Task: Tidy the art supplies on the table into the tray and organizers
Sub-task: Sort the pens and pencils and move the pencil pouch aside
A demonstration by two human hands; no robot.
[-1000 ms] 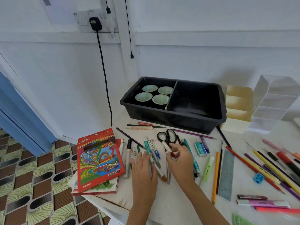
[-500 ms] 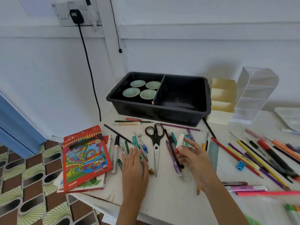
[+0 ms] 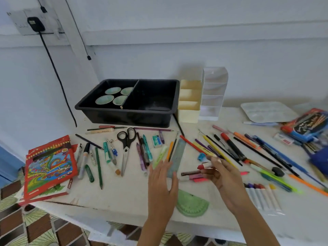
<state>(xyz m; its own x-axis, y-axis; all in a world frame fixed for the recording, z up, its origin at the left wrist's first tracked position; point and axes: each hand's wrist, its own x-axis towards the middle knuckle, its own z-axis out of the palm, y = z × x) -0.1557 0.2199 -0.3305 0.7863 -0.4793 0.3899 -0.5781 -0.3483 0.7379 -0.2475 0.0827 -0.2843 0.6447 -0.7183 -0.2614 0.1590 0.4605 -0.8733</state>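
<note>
My right hand (image 3: 221, 176) holds a white marker with a red cap (image 3: 204, 165) just above the table. My left hand (image 3: 162, 181) hovers flat with straight fingers over the lower end of a grey ruler (image 3: 177, 158), holding nothing. A black tray (image 3: 127, 113) with a divider stands at the back; several teal cups (image 3: 104, 99) sit in its left half, the right half holds nothing. A cream organizer (image 3: 189, 114) and a clear organizer (image 3: 212, 96) stand right of the tray. Scissors (image 3: 126, 141), pens, pencils and markers lie scattered across the table.
A red coloured-pencil box (image 3: 48, 164) lies on books at the table's left edge. A green protractor (image 3: 192, 204) sits near the front edge. A grey palette (image 3: 268, 111) and a packet of pencils (image 3: 307, 125) lie at the far right. A black cable (image 3: 56, 71) hangs down the wall.
The view has swung right. My right hand has carried the red-capped marker rightward, away from the scissors. My left hand has lifted off the pens and moved right to the ruler.
</note>
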